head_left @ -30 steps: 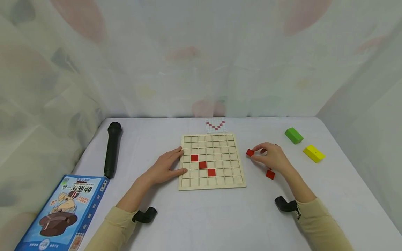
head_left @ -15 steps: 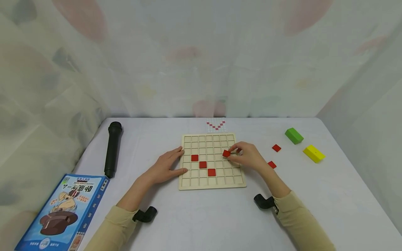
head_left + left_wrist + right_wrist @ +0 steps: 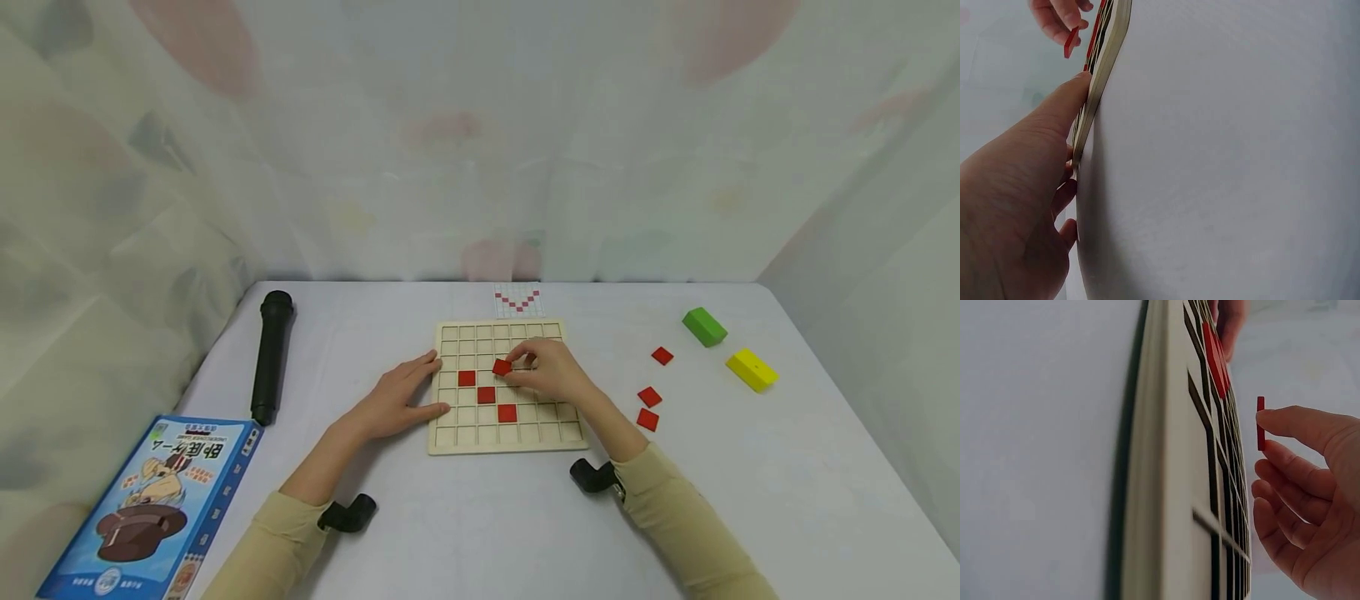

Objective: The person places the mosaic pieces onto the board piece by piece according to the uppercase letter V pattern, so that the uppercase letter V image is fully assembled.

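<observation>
The right hand (image 3: 551,372) pinches a red tile (image 3: 501,367), now above the board (image 3: 456,436) instead of beside it. Left of that hand lie three seated tiles (image 3: 486,396); farther left, the left hand (image 3: 397,398) still touches the board's edge, fingers extended. Rightward, three loose tiles (image 3: 649,397) show uncovered.

This looks like a small screened-off booth for recording: pale sheeting (image 3: 375,183) with faded pink and grey shapes hangs behind and to the left of a white-covered table (image 3: 465,525), a pale surface (image 3: 885,333) closes the right, and black camera gear (image 3: 349,513) sits at each wrist. The wider building is hidden.
</observation>
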`<act>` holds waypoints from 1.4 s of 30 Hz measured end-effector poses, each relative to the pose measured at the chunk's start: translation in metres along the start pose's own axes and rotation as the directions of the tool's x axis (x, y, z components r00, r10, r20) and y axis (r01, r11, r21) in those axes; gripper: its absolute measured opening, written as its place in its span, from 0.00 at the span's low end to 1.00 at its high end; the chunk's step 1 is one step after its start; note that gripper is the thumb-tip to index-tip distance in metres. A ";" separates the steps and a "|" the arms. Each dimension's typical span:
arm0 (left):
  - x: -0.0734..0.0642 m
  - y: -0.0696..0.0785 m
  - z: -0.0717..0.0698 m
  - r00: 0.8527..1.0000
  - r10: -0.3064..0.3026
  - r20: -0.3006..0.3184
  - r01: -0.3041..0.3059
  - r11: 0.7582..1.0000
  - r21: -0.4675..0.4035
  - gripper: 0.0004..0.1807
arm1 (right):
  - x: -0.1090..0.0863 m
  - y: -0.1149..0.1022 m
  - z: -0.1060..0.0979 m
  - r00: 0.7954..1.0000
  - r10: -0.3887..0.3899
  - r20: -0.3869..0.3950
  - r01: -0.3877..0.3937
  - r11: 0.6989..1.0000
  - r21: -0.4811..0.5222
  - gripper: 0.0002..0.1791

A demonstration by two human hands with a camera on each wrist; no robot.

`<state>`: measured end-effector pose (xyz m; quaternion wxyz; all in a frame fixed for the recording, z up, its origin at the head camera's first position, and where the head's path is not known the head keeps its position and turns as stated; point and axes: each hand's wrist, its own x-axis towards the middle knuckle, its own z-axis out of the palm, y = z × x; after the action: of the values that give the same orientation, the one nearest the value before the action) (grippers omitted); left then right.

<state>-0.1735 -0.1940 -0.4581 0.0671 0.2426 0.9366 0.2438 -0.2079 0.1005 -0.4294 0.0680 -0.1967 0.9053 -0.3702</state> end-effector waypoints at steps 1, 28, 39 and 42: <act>0.000 0.000 0.000 1.000 -0.004 0.004 0.004 1.000 -0.003 0.46 | 0.002 -0.002 0.002 1.000 -0.004 0.003 0.004 1.000 0.000 0.13; 0.000 0.002 0.001 1.000 -0.022 0.016 0.022 0.999 -0.041 0.49 | 0.048 -0.038 0.053 0.998 -0.070 0.008 0.070 0.996 -0.047 0.13; 0.000 0.002 0.002 1.000 -0.005 -0.001 0.005 0.999 -0.038 0.49 | 0.046 -0.035 0.052 0.992 -0.121 0.022 0.121 0.991 -0.049 0.14; 0.001 0.001 0.003 1.000 -0.003 -0.004 0.002 0.999 -0.041 0.49 | 0.045 -0.034 0.051 0.991 -0.133 0.033 0.135 0.990 -0.042 0.15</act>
<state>-0.1729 -0.1918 -0.4598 0.0705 0.2396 0.9318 0.2634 -0.2249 0.0276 -0.4412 0.0522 -0.2642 0.8969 -0.3509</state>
